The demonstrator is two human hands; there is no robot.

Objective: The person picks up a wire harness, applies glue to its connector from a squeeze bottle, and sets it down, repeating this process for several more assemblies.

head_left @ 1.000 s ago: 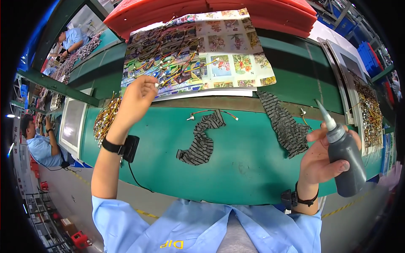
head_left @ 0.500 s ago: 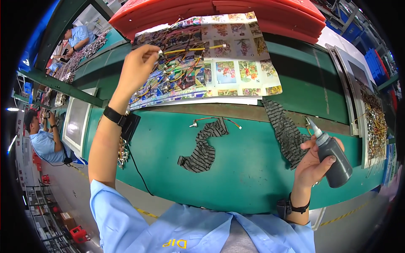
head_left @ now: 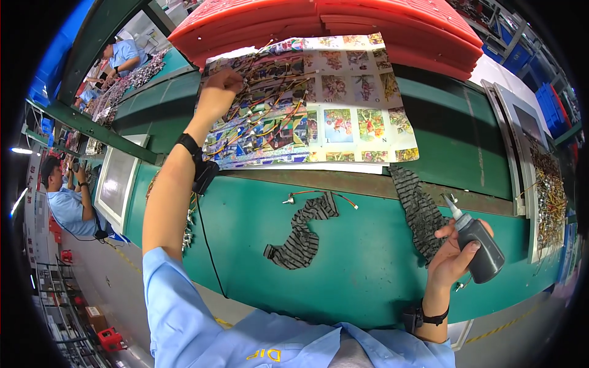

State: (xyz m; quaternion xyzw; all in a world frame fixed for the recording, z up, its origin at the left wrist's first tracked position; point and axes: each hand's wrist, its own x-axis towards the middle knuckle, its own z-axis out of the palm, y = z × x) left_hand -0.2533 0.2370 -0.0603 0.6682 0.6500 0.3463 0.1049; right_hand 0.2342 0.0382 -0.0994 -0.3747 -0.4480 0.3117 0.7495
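A long green work table (head_left: 368,257) sits in a busy workshop. The left hand (head_left: 216,98) reaches far out, its fingers pinching thin coloured wires (head_left: 270,116) lying on a colourful picture sheet (head_left: 362,122). The right hand (head_left: 451,260) is wrapped around a dark grey squeeze bottle with a pointed tip (head_left: 478,248), near a striped grey cloth strip (head_left: 304,236).

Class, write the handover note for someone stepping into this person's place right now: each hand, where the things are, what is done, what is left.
Left hand: stretched forward, fingers on the wire leads spread over the picture sheet.
Right hand: holds the dark nozzle bottle, tip up, above the green bench.
On the bench: one wired piece by a striped cloth; second striped cloth near the bottle.
Done: many leads laid on the sheet.
Left: the single piece on the bench appears untreated.
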